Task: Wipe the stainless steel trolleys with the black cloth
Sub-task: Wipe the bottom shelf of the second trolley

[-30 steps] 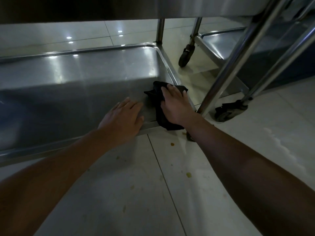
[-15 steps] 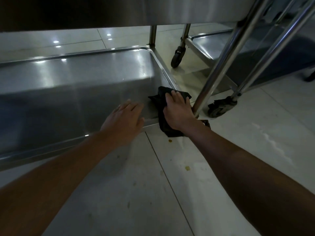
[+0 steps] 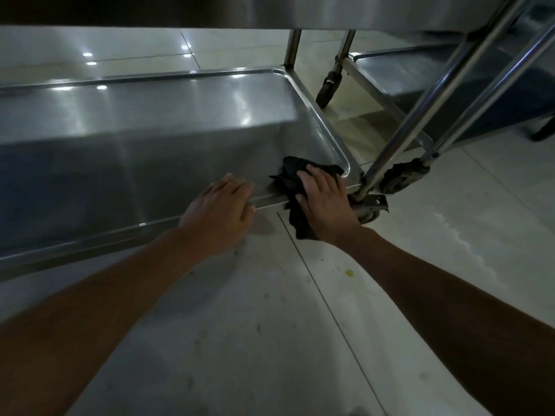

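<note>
Right hand [image 3: 326, 202] presses the soft, limp cloth [image 3: 295, 175] flat over the shelf [image 3: 150, 139] lip; left hand [image 3: 220, 211], fingers straight, steadies the edge.

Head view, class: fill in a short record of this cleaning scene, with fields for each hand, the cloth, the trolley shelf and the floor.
left hand: flat on the shelf's front rim, holds nothing
right hand: presses the black cloth
black cloth: draped over the front rim at the shelf's right corner
bottom shelf: steel, lipped, reflective
second trolley: behind, to the right
floor: pale tiles, small stains
</note>
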Demonstrator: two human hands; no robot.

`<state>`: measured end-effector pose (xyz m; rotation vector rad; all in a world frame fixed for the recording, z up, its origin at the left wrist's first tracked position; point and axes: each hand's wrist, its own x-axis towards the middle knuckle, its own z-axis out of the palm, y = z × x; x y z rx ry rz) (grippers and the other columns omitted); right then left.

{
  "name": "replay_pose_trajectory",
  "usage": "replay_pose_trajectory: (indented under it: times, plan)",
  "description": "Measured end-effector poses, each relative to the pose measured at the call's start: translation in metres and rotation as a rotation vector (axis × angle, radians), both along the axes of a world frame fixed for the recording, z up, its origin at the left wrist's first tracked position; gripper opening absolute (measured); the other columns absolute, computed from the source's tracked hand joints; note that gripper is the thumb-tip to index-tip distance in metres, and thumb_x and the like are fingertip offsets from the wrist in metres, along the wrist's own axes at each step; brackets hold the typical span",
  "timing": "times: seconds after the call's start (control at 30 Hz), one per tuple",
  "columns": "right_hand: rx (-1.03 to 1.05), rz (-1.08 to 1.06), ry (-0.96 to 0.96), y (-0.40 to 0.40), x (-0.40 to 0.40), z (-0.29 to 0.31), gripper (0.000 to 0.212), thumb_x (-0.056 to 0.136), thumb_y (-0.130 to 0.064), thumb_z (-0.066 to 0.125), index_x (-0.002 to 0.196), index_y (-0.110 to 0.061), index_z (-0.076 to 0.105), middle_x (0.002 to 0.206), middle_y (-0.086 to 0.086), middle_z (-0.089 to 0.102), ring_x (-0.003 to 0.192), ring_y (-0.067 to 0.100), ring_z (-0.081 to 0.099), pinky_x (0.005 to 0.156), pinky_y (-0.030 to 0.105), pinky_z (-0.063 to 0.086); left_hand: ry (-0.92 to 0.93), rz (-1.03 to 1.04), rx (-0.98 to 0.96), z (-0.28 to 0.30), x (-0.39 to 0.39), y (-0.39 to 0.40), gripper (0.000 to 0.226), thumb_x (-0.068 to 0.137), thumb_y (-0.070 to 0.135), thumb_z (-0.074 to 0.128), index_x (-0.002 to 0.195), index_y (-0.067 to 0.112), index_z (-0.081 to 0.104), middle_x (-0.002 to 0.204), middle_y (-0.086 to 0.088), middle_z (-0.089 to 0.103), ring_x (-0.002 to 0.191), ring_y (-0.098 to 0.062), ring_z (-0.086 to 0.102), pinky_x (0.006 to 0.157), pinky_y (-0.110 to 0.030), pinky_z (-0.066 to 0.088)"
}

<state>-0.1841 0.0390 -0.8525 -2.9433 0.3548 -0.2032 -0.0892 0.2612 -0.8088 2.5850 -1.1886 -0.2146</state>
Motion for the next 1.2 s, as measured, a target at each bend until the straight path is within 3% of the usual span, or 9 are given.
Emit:
replay_pose_trajectory:
  times: [0.1,0.23,0.33,0.47,0.63,0.83,1.03,1.2]
  plan:
    - [-0.057,0.081,0.017,0.017,0.003,-0.003,0.058,0.101,-0.042,0.024,0.150,-0.013,0.033,0.156,0.015,0.033,0.145,0.032,0.028,0.119,0.058,0.019,0.017,0.025,-0.025,0.000,0.003,0.021,0.036,0.098,0.031,0.043,0.129,0.015,0.050,0.140,-0.003,0.049,0.142,-0.026,0.033,0.109,-0.042,0.034]
    - [-0.126,0.144,-0.003,0.051,0.014,-0.003,0.054,0.100,-0.031,0.042,0.149,-0.010,0.035,0.154,0.017,0.036,0.143,0.035,0.033,0.118,0.057,0.022,0.053,0.105,-0.052,0.004,0.008,0.057,0.044,0.096,0.030,0.045,0.136,0.012,0.050,0.147,-0.006,0.047,0.144,-0.024,0.030,0.114,-0.040,0.032]
    - [-0.155,0.150,0.039,0.080,0.020,0.001,0.062,0.098,-0.026,0.053,0.154,-0.014,0.029,0.156,0.017,0.032,0.145,0.035,0.030,0.118,0.058,0.022,0.103,0.148,-0.061,0.013,0.007,0.088,0.055,0.092,0.036,0.038,0.139,0.010,0.048,0.145,-0.010,0.049,0.142,-0.028,0.034,0.114,-0.044,0.034]
    - [-0.091,0.154,0.129,0.129,0.030,0.014,0.080,0.086,-0.006,0.069,0.154,-0.020,0.028,0.159,0.015,0.026,0.147,0.035,0.023,0.119,0.056,0.018,0.151,0.166,-0.005,0.028,-0.011,0.134,0.046,0.098,0.029,0.044,0.138,0.008,0.047,0.144,-0.013,0.048,0.141,-0.030,0.034,0.113,-0.046,0.034]
    - [0.098,0.132,0.231,0.187,0.038,0.056,0.061,0.092,0.001,0.050,0.147,-0.023,0.039,0.156,0.008,0.035,0.142,0.033,0.030,0.113,0.053,0.023,0.240,0.249,0.081,0.067,-0.044,0.177,0.052,0.102,0.035,0.043,0.149,0.015,0.033,0.156,-0.006,0.034,0.147,-0.023,0.023,0.118,-0.045,0.024]
    - [0.183,0.142,0.246,0.212,-0.002,0.141,0.055,0.093,-0.003,0.054,0.143,-0.023,0.044,0.141,0.006,0.050,0.130,0.033,0.044,0.107,0.050,0.031,0.284,0.259,0.197,0.140,-0.074,0.208,0.054,0.102,0.042,0.037,0.151,0.019,0.029,0.158,-0.003,0.031,0.148,-0.022,0.020,0.117,-0.045,0.023]
    - [0.207,0.108,0.200,0.201,-0.069,0.261,0.057,0.085,0.000,0.062,0.136,-0.022,0.052,0.135,0.003,0.058,0.124,0.032,0.050,0.102,0.051,0.039,0.262,0.194,0.217,0.266,-0.095,0.196,0.053,0.102,0.042,0.036,0.150,0.019,0.031,0.156,-0.004,0.035,0.146,-0.025,0.026,0.117,-0.046,0.026]
    - [0.231,0.056,0.182,0.186,-0.124,0.376,0.052,0.086,-0.012,0.058,0.137,-0.017,0.055,0.135,0.005,0.059,0.122,0.033,0.055,0.097,0.049,0.042,0.289,0.122,0.249,0.380,-0.109,0.176,0.054,0.101,0.043,0.035,0.150,0.021,0.030,0.156,-0.003,0.033,0.148,-0.026,0.021,0.117,-0.048,0.023]
